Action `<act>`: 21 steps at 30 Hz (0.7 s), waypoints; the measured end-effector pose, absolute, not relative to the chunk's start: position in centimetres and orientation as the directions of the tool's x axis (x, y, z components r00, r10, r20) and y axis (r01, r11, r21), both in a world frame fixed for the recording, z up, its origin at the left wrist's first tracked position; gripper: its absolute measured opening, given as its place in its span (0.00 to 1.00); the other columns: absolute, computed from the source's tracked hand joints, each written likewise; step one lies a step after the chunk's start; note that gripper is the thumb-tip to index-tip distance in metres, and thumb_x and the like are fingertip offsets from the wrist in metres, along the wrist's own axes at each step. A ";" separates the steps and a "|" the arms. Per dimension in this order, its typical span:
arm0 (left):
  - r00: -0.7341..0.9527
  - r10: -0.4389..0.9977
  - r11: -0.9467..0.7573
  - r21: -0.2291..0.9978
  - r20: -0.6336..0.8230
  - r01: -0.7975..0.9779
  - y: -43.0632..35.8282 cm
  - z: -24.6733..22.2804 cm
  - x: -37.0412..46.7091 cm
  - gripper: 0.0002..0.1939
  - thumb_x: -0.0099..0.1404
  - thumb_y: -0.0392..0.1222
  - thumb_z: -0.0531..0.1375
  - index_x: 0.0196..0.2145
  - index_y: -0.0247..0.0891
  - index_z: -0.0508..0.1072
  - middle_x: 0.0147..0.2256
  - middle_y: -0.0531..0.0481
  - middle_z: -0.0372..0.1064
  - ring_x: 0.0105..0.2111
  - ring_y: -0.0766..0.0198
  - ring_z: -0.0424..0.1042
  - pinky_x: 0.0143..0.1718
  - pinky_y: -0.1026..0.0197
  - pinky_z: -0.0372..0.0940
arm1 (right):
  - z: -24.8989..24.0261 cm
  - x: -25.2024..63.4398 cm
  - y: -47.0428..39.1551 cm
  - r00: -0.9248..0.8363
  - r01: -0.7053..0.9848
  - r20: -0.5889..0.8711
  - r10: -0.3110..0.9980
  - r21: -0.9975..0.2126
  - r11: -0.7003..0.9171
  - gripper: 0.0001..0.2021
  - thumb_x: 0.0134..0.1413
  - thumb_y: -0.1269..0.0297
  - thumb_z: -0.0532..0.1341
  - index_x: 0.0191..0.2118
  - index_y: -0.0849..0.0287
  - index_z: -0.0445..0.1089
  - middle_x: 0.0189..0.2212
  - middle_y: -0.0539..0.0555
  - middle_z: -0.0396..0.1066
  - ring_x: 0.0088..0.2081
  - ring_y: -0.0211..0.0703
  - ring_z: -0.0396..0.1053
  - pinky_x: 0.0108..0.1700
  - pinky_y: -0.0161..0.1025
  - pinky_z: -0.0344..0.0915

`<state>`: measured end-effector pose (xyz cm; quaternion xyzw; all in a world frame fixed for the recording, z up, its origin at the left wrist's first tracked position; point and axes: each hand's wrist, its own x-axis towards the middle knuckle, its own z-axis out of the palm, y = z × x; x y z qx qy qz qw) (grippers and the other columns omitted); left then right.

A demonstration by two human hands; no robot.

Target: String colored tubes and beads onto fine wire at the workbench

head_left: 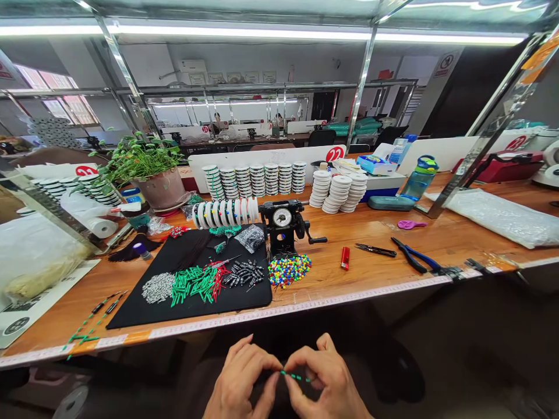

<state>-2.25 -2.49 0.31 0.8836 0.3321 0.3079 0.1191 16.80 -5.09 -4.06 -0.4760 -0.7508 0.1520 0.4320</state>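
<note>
My left hand (242,378) and my right hand (325,378) meet in front of the table edge, each closed in a pinch. Between the fingertips runs a thin green-banded cord (297,377), whose short tail lies along my right fingers. How its ends sit inside the pinch is hidden. Similar green-banded lines (94,317) with dark barrel pieces lie at the table's left front. Nearest beyond my hands, a black mat (244,298) bears green tubes (194,285), black barrel-shaped pieces (244,273), red strips (218,281) and small silver pieces (158,288).
A black hand-cranked counter (283,230) holds a row of white spools (226,212). Coloured beads (290,269) lie below it. To the right are a red lighter (345,258), thread snips (375,250) and blue-handled pliers (417,255). A measuring tape (332,305) follows the table's front edge.
</note>
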 end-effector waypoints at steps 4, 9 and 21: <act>0.596 0.670 -0.742 0.402 0.443 0.536 -2.6 -0.2 -2.2 0.11 0.64 0.27 0.57 0.38 0.43 0.67 0.29 0.59 0.74 0.29 0.68 0.76 0.57 0.55 0.68 | -4.4 16.7 -5.1 -0.156 0.602 0.483 0.862 -0.645 0.471 0.05 0.46 0.72 0.60 0.30 0.55 0.71 0.14 0.40 0.58 0.16 0.35 0.54 0.34 0.42 0.55; 0.542 0.669 -0.742 0.409 0.509 0.531 -2.5 0.1 -2.2 0.10 0.64 0.27 0.57 0.37 0.43 0.68 0.29 0.59 0.73 0.29 0.68 0.76 0.53 0.57 0.71 | -4.7 16.6 -5.0 -0.098 0.566 0.517 0.850 -0.673 0.475 0.06 0.47 0.72 0.59 0.29 0.55 0.71 0.14 0.42 0.60 0.17 0.36 0.54 0.33 0.41 0.58; 0.547 0.663 -0.748 0.410 0.511 0.522 -2.1 0.2 -2.5 0.05 0.68 0.35 0.63 0.37 0.45 0.75 0.28 0.58 0.74 0.28 0.66 0.76 0.53 0.56 0.68 | -4.0 17.0 -5.0 -0.165 0.556 0.500 0.850 -0.665 0.499 0.07 0.48 0.75 0.59 0.32 0.56 0.71 0.20 0.46 0.69 0.21 0.38 0.60 0.32 0.40 0.57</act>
